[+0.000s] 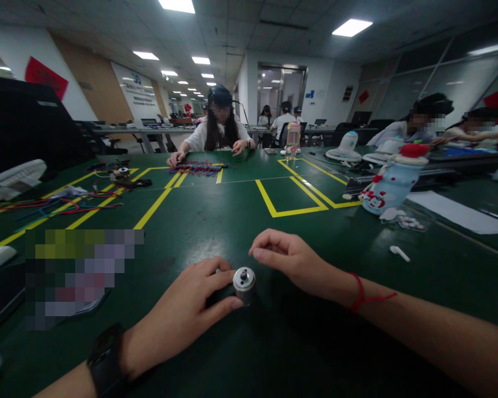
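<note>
A small silver cylindrical motor [244,286] stands upright on the green table in front of me, its round top with a short central shaft facing up. My left hand [197,298], with a black watch on the wrist, holds the motor between thumb and index finger from its left side. Just beyond it to the right, my right hand [288,255] hovers apart from the motor. Its fingers are curled in toward the thumb, and whatever may be between them is hidden. A red string circles that wrist.
Across the green table [207,221], another person handles a bundle of coloured wires [201,168]. Loose wires [78,204] lie at left. To the right are a light-blue bottle [392,185], a white earbud [399,253], paper [460,211] and small fans [344,148].
</note>
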### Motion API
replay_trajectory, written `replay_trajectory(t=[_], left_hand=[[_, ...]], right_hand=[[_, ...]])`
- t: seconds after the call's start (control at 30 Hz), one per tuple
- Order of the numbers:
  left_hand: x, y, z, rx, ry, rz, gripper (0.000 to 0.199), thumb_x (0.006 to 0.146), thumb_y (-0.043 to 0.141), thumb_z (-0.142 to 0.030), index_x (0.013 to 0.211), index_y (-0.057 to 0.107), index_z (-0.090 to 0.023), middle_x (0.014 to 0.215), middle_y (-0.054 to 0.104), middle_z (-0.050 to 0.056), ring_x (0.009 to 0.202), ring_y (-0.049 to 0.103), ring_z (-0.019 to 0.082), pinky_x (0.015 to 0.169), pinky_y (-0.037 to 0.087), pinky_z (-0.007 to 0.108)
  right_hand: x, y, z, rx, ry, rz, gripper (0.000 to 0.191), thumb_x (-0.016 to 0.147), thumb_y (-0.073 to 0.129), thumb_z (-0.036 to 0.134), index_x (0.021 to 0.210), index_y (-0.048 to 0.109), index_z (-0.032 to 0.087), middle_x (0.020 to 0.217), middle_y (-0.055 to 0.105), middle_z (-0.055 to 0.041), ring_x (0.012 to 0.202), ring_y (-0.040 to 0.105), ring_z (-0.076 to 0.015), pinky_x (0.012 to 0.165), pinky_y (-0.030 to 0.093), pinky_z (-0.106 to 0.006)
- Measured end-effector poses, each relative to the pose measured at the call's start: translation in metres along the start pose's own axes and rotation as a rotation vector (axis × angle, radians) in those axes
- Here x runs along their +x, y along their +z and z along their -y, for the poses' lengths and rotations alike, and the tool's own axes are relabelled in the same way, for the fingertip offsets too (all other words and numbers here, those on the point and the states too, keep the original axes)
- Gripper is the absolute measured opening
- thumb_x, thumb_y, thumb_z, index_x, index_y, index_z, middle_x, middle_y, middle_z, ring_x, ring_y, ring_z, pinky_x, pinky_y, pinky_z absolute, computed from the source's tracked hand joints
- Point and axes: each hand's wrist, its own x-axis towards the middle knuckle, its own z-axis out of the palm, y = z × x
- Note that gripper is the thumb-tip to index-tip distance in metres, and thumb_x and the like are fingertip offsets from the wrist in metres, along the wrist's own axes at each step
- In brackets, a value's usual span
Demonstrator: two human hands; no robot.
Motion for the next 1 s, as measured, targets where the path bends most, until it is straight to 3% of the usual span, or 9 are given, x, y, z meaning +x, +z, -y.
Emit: replay_trajectory(t=[0.13,0.3,0.7,0.87,0.93,1.0], left_hand=[[-0.005,-0.006,0.002,-0.014,-0.003,0.01,0.015,0.096,0.053,-0.035,0.103,0.062,-0.025,0.103,0.057,0.004,0.091,0.053,0.022,0.078,0.043,0.034],[-0.011,-0.012,0.002,-0.028,-0.012,0.014,0.015,0.095,0.053,-0.035,0.105,0.061,-0.026,0.104,0.057,0.003,0.092,0.053,0.022,0.08,0.042,0.034],[-0.013,-0.017,0.001,-0.015,-0.008,0.013,0.014,0.095,0.054,-0.034,0.105,0.061,-0.027,0.106,0.057,0.003,0.094,0.053,0.023,0.082,0.042,0.035],[-0.014,-0.02,0.002,0.0,-0.008,-0.001,0.014,0.094,0.055,-0.034,0.104,0.062,-0.026,0.105,0.057,0.004,0.092,0.054,0.023,0.081,0.043,0.035],[-0.014,-0.019,0.004,0.004,-0.008,-0.012,0.015,0.093,0.056,-0.034,0.105,0.062,-0.026,0.105,0.058,0.004,0.093,0.054,0.023,0.082,0.043,0.035],[-0.014,-0.017,0.006,0.005,-0.001,-0.023,0.016,0.093,0.057,-0.034,0.107,0.061,-0.027,0.106,0.057,0.004,0.094,0.054,0.023,0.083,0.043,0.036]], right_hand=[[0.016,-0.036,-0.018,-0.107,0.016,-0.367,0.023,0.081,0.061,0.038,0.082,0.063,0.015,0.072,0.058,0.0001,0.066,0.052,-0.0117,0.063,0.041,-0.026],[0.024,-0.066,-0.049,-0.152,0.095,-0.507,0.033,0.084,0.054,0.045,0.079,0.063,0.013,0.066,0.054,-0.0001,0.057,0.047,-0.0106,0.055,0.037,-0.026],[0.023,-0.058,-0.041,-0.333,0.089,-0.373,0.034,0.085,0.052,0.043,0.084,0.067,0.012,0.071,0.061,-0.003,0.064,0.053,-0.0134,0.061,0.041,-0.028],[0.01,-0.023,-0.007,-0.428,-0.023,-0.112,0.02,0.084,0.059,0.033,0.082,0.07,0.016,0.081,0.066,-0.0033,0.076,0.057,-0.0154,0.073,0.043,-0.03],[0.003,-0.003,0.009,-0.467,-0.199,0.011,0.018,0.089,0.055,0.03,0.094,0.068,0.018,0.095,0.066,-0.0046,0.089,0.057,-0.0161,0.083,0.043,-0.032],[-0.002,0.014,0.021,-0.527,-0.309,0.035,0.016,0.086,0.06,0.031,0.097,0.067,0.021,0.102,0.064,-0.0043,0.098,0.055,-0.0178,0.09,0.04,-0.036]])
